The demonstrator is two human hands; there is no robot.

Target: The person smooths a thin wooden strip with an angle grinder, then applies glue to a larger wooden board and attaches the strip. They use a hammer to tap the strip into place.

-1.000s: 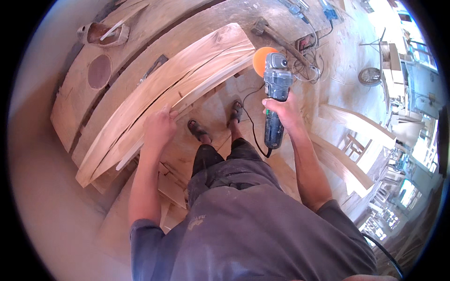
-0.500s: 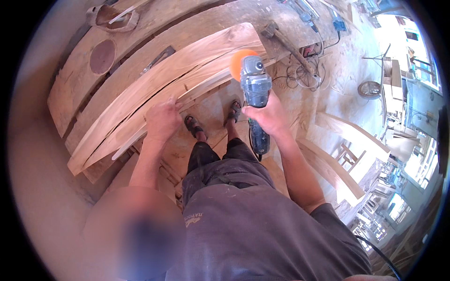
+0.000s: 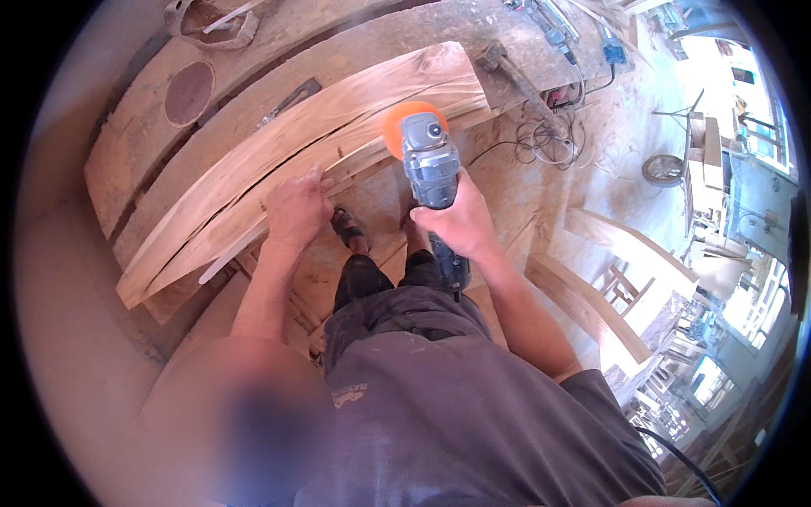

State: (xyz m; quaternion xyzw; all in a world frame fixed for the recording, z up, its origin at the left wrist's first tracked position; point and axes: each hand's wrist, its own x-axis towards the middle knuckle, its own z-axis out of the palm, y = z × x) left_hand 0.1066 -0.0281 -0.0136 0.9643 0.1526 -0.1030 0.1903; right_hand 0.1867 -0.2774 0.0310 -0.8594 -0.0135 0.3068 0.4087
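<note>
My right hand (image 3: 463,221) is wrapped around the body of an angle grinder (image 3: 432,176). An orange sanding disc (image 3: 395,127) sits on the grinder's head, at the near edge of a pale wooden plank (image 3: 253,177); whether it touches the wood I cannot tell. A long dark crack runs lengthwise through the plank, which lies slantwise on the bench. At the plank's near edge, left of the grinder, my left hand (image 3: 296,207) grips the wood with curled fingers. Below that edge shows a thin light strip of wood (image 3: 232,252).
The workbench (image 3: 127,156) carries a round brown disc (image 3: 188,93), a narrow tool (image 3: 291,100), a hollow wooden piece (image 3: 215,25) and a mallet (image 3: 515,76). Cables (image 3: 545,139) coil beyond the plank's right end. Curved timber pieces (image 3: 587,308) stand at right.
My right hand has moved left with the grinder, bringing the orange disc farther along the plank's near edge. My left hand stays gripping the plank.
</note>
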